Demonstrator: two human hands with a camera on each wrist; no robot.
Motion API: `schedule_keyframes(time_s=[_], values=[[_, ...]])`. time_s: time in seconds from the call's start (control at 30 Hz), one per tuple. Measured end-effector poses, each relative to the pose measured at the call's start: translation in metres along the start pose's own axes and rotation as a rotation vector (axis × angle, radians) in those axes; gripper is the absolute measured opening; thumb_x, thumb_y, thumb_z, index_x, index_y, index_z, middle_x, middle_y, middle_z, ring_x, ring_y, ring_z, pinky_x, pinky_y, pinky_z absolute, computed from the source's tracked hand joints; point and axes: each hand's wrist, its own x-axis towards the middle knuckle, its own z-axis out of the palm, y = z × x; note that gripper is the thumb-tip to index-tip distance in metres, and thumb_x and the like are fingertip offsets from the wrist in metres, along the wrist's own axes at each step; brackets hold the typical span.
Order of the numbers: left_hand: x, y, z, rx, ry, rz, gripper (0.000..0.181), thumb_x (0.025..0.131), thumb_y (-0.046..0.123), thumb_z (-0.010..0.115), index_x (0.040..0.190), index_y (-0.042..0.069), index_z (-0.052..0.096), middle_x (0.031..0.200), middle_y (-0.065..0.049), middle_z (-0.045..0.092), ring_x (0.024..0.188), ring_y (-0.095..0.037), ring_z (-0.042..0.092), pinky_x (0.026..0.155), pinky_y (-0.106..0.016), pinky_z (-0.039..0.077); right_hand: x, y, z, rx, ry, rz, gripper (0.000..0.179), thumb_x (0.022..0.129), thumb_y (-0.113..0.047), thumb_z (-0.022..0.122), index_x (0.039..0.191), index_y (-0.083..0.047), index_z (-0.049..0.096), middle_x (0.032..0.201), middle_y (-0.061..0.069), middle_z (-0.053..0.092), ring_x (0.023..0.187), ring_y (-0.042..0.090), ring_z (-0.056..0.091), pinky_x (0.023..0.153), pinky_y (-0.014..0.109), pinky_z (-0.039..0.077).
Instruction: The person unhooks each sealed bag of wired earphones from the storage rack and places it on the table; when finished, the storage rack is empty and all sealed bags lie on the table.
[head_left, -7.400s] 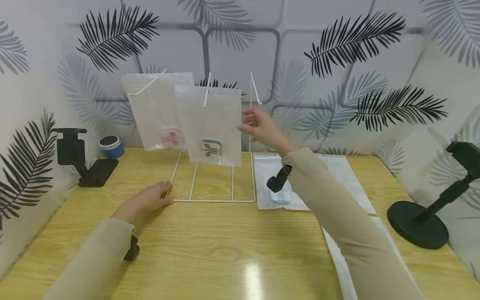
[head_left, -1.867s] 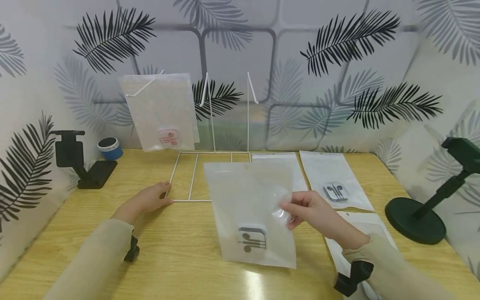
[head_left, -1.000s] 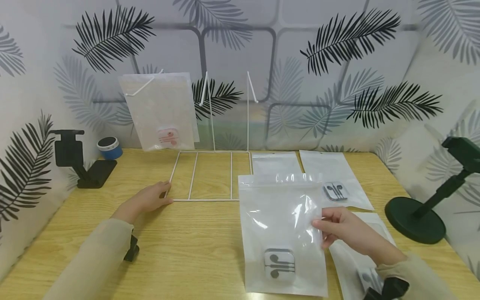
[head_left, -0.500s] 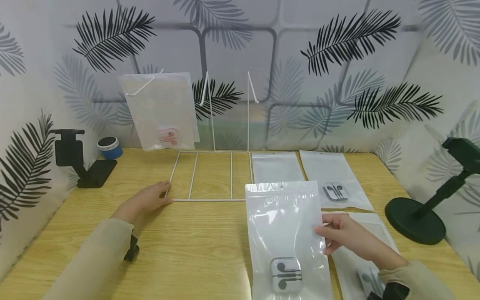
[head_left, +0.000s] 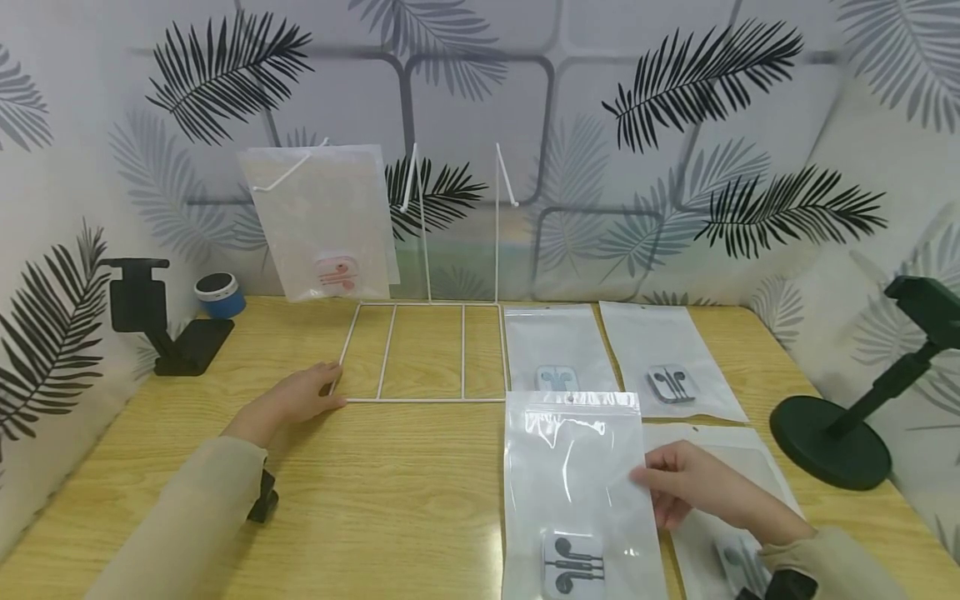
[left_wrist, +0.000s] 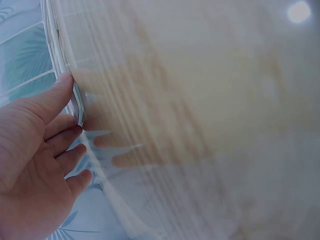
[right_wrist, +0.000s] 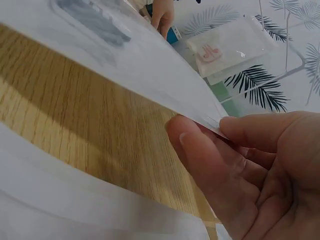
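My right hand (head_left: 693, 483) pinches the right edge of a white zip bag (head_left: 577, 458) between thumb and fingers. The bag lies low at the front right of the table, a square case of grey earphones (head_left: 573, 567) showing through it. In the right wrist view, thumb and fingertips meet at the bag's edge (right_wrist: 165, 102), with wood grain below. My left hand (head_left: 296, 396) grips the front left corner of a white wire rack (head_left: 420, 401). On the rack's left hook hangs a bag (head_left: 315, 208) with pink earphones (head_left: 337, 273); the middle and right hooks are bare.
Beyond the held bag lie a bag with pale blue earphones (head_left: 557, 379) and a bag with dark earphones (head_left: 671, 383). Another bag (head_left: 738, 446) lies under my right forearm. Black stands (head_left: 832, 446) (head_left: 195, 346) and a blue cylinder (head_left: 221, 297) stand at the sides.
The bag with grey earphones has come off the middle hook and moved right, toward me and down in my right hand's pinch. My left hand has stayed on the rack's corner.
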Motion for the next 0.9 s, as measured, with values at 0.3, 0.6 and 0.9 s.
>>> schedule_keyframes(time_s=[0.3, 0.6, 0.9], values=[[-0.001, 0.002, 0.0, -0.012, -0.004, 0.006, 0.062, 0.092, 0.025, 0.057, 0.133, -0.015, 0.035, 0.136, -0.036, 0.03, 0.125, -0.05, 0.026, 0.101, -0.056, 0.024, 0.001, 0.012, 0.005, -0.019, -0.052, -0.017, 0.035, 0.091, -0.027, 0.058, 0.07, 0.001, 0.06, 0.058, 0.009, 0.061, 0.046, 0.011, 0.057, 0.044, 0.024, 0.049], [-0.002, 0.002, -0.001, -0.017, -0.015, -0.005, 0.062, 0.092, 0.024, 0.057, 0.134, -0.015, 0.033, 0.137, -0.035, 0.028, 0.126, -0.05, 0.024, 0.102, -0.057, 0.022, 0.003, 0.013, 0.006, -0.117, -0.035, 0.004, 0.035, 0.089, -0.026, 0.061, 0.064, -0.001, 0.058, 0.052, 0.004, 0.058, 0.041, 0.007, 0.054, 0.039, 0.021, 0.045], [-0.001, -0.002, 0.001, -0.012, -0.007, 0.001, 0.061, 0.092, 0.023, 0.057, 0.134, -0.015, 0.033, 0.137, -0.035, 0.029, 0.126, -0.05, 0.025, 0.102, -0.056, 0.023, 0.007, 0.011, 0.006, -0.217, -0.029, 0.01, 0.038, 0.087, -0.027, 0.064, 0.059, -0.003, 0.057, 0.046, 0.001, 0.054, 0.034, 0.006, 0.048, 0.035, 0.019, 0.041]])
